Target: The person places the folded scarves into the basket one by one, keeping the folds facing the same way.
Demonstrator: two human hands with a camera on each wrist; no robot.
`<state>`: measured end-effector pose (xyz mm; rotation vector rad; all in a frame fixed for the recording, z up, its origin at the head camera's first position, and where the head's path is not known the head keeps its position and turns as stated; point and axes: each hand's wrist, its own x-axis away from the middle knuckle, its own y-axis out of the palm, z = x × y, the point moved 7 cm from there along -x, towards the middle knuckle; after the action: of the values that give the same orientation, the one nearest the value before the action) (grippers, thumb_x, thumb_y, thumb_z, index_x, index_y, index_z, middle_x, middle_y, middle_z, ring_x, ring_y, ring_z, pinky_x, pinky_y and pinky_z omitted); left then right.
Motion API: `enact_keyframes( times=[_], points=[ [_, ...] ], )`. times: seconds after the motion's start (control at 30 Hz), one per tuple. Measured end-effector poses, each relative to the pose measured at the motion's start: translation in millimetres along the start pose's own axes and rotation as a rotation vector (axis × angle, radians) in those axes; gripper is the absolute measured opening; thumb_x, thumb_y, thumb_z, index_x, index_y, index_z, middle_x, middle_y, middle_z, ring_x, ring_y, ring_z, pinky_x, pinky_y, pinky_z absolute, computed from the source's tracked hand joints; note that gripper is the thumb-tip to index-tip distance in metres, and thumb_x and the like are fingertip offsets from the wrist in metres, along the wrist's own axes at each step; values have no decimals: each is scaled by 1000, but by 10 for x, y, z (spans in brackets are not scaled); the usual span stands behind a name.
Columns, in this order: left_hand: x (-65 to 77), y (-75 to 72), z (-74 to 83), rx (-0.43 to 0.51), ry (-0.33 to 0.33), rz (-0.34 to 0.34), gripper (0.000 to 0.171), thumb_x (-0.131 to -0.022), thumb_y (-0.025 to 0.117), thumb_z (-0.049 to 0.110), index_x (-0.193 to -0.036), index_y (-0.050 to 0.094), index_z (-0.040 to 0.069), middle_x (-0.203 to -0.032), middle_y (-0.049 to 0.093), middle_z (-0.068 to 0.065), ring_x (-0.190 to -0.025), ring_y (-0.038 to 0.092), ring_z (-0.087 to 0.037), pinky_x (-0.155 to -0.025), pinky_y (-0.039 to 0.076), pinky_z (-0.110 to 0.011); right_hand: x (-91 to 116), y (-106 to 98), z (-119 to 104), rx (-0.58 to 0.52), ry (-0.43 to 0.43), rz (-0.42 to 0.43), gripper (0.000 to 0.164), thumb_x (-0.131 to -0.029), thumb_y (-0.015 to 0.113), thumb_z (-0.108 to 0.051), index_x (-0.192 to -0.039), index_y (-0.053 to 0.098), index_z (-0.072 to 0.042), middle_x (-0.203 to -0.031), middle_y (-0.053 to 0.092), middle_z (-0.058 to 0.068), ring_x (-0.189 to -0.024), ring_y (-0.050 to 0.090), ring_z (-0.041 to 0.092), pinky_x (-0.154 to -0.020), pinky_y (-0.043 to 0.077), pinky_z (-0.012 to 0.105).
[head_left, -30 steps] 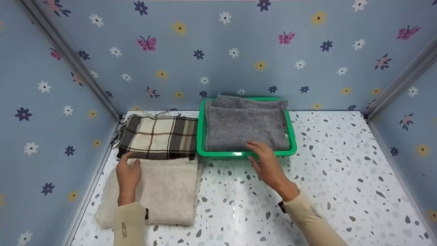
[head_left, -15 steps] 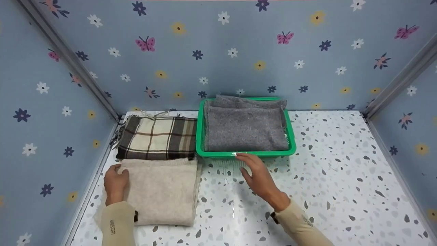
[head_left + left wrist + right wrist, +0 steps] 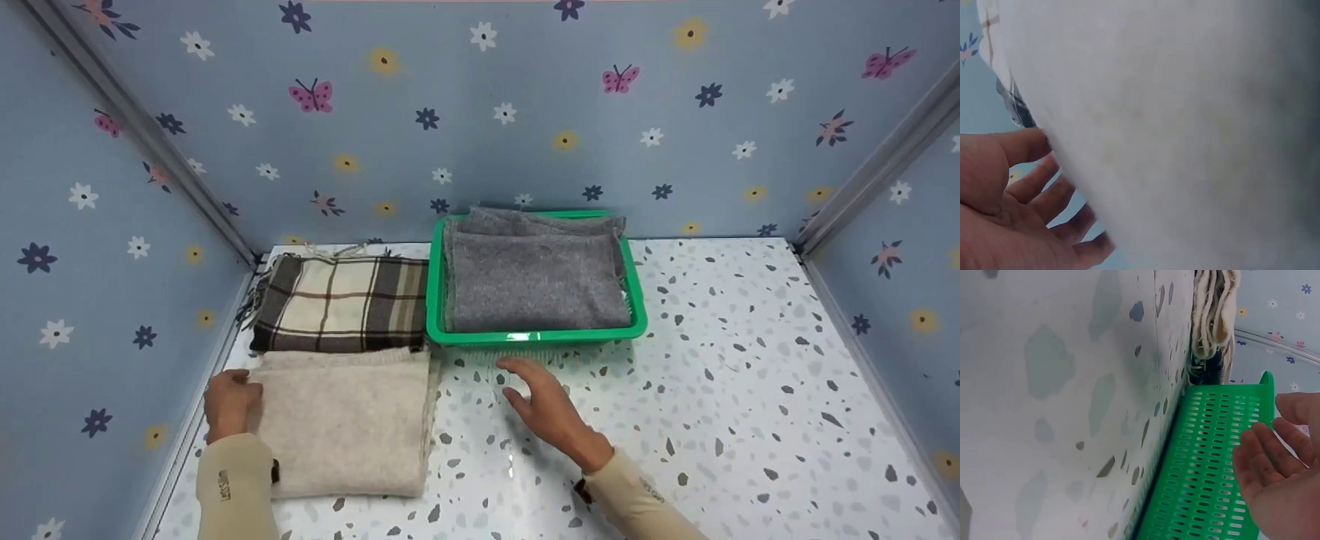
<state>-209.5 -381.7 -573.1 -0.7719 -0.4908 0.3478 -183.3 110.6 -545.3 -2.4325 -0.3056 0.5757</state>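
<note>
A folded cream-beige fringed blanket (image 3: 345, 427) lies at the front left. My left hand (image 3: 229, 405) is at its left edge, thumb and fingers loosely bent. In the left wrist view the fingertips come right up to the edge of the pale fabric (image 3: 1174, 124), with the fingers spread apart. My right hand (image 3: 551, 412) hangs over the speckled surface in front of the green plastic basket (image 3: 525, 337), holding nothing. In the right wrist view its relaxed fingers (image 3: 1266, 458) overlap the basket's slotted side (image 3: 1202, 461). A folded grey cloth (image 3: 536, 281) fills the basket.
Behind the beige blanket lies a folded plaid scarf (image 3: 349, 300) with fringed ends, close against the basket's left side. Flower-patterned walls (image 3: 465, 112) enclose the back and both sides. The white speckled tabletop (image 3: 735, 375) extends to the right.
My left hand has moved left and toward me, from over the beige blanket to its left edge. The right hand has drawn back from the basket's front rim, toward me and leftward.
</note>
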Motion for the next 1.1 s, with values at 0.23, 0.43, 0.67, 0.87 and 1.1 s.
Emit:
enact_keyframes(
  times=[0.23, 0.43, 0.67, 0.87, 1.1],
  points=[
    [-14, -69, -49, 26, 9, 21, 48, -98, 66, 8, -138, 57, -17, -140, 56, -37, -127, 53, -57, -107, 43, -64, -37, 180, 127, -174, 110, -44, 37, -100, 67, 5, -137, 63, 5, -135, 66, 21, -117, 67, 42, -96, 55, 57],
    [-28, -77, -38, -9, 43, 23, 43, -95, 70, 6, -131, 64, -16, -129, 65, -35, -118, 58, -57, -99, 47, -63, -75, 331, 172, -271, 182, -43, 34, -101, 66, 5, -135, 63, 8, -134, 66, 24, -116, 68, 43, -96, 56, 53],
    [-24, -88, -36, -45, 63, -19, 39, -93, 73, 8, -124, 68, -14, -124, 68, -33, -112, 60, -55, -95, 48, -63, -111, 499, 148, -348, 243, -61, 34, -100, 65, 5, -134, 62, 10, -132, 66, 27, -115, 68, 44, -95, 58, 47],
    [-14, -72, -8, -71, 64, -79, 38, -91, 76, 9, -121, 69, -14, -123, 69, -33, -99, 65, -46, -83, 54, -51, -128, 606, 162, -363, 303, -60, 33, -100, 66, 4, -133, 64, 9, -130, 68, 25, -115, 69, 40, -94, 59, 43],
    [-1, -21, 27, -75, 9, -128, 36, -90, 77, 8, -119, 70, -12, -120, 67, -33, -76, 60, -24, -64, 49, -35, -153, 664, 175, -402, 349, -42, 36, -100, 68, 0, -133, 62, 10, -130, 67, 28, -116, 69, 43, -97, 58, 47]
  ],
)
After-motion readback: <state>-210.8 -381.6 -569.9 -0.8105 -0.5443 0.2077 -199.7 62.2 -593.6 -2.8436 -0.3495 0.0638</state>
